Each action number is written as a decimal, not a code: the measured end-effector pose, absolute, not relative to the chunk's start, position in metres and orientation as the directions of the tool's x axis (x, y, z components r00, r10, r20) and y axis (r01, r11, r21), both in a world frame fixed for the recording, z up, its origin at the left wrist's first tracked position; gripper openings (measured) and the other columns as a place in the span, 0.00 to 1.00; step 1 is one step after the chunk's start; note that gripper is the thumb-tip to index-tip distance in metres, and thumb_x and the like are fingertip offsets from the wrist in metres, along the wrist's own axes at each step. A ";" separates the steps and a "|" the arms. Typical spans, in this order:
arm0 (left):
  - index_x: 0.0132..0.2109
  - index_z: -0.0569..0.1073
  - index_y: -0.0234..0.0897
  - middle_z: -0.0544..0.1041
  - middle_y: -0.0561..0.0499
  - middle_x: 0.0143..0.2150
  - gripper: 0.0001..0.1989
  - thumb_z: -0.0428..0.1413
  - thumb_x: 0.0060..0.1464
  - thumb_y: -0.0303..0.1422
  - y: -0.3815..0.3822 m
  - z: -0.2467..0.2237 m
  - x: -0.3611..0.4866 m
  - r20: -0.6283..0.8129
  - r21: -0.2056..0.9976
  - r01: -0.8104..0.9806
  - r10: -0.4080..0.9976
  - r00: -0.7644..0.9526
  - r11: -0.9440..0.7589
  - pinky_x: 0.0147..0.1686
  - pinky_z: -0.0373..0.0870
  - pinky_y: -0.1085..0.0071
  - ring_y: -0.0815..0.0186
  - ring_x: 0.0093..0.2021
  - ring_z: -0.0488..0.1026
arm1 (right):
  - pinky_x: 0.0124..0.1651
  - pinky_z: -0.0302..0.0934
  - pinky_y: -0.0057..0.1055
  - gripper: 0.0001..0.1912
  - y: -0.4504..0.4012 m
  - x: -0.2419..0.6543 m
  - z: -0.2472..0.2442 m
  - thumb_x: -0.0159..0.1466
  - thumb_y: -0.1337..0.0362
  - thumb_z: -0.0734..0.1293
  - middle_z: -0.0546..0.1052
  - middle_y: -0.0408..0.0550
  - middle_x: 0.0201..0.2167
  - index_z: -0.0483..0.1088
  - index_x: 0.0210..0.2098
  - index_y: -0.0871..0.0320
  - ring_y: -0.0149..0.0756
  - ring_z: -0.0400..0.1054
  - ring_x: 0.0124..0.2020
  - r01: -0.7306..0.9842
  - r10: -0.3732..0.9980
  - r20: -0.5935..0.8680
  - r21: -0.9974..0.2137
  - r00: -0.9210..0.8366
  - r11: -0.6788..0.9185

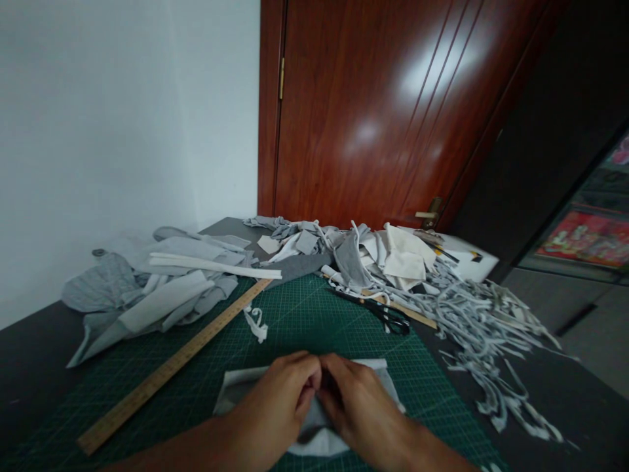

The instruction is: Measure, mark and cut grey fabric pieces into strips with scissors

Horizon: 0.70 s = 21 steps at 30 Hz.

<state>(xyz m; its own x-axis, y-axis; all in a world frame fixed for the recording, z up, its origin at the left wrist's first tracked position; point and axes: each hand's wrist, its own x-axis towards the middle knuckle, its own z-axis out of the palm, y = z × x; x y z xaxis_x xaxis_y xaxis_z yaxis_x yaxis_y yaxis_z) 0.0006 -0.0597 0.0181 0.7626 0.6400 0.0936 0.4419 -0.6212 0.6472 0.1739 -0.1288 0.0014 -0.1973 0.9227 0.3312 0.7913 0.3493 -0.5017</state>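
Both hands are working at the near edge of the green gridded cutting mat (314,314), which is lying on the dark tabletop (565,393). The left hand (278,400) and the right hand (358,406) are meeting knuckle to knuckle over a pale grey piece of fabric with a curved lower edge (236,390), their fingers curled closed and pinching its middle between them; how much cloth each is gripping is hidden under the fingers.

The piece is already lying cut to shape, with a rounded bottom showing below the wrists, so the cutting of it looks done, and the pinching or folding of its centre looks to be the step in hand.

A long wooden ruler (171,367) is running diagonally across the mat's left side, well apart from the hands. Black-handled scissors (383,314) are lying unused toward the mat's far right corner, beside a tangle of thin grey fabric strips (486,328) spilling along the table's right edge. A heap of folded grey and white cloth pieces (157,282) is sitting at the far left, and a small white scrap (258,323) is lying near the ruler.
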 end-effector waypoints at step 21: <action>0.75 0.65 0.33 0.61 0.38 0.78 0.41 0.60 0.53 0.33 -0.052 0.019 -0.022 0.020 0.373 0.535 0.583 0.812 -0.758 0.75 0.56 0.40 0.43 0.77 0.59 | 0.78 0.41 0.65 0.57 -0.131 0.191 0.012 0.61 0.43 0.79 0.59 0.73 0.76 0.56 0.77 0.66 0.68 0.49 0.77 0.863 0.956 0.033 -0.424 -0.290 0.276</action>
<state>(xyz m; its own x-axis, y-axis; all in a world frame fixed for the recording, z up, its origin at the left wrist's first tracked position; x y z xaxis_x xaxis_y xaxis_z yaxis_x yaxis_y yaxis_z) -0.0222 -0.0523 0.0189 0.8122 0.5831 0.0204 0.5350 -0.7583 0.3726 0.1908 -0.1311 0.0117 -0.2902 0.9564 0.0329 0.8627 0.2764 -0.4235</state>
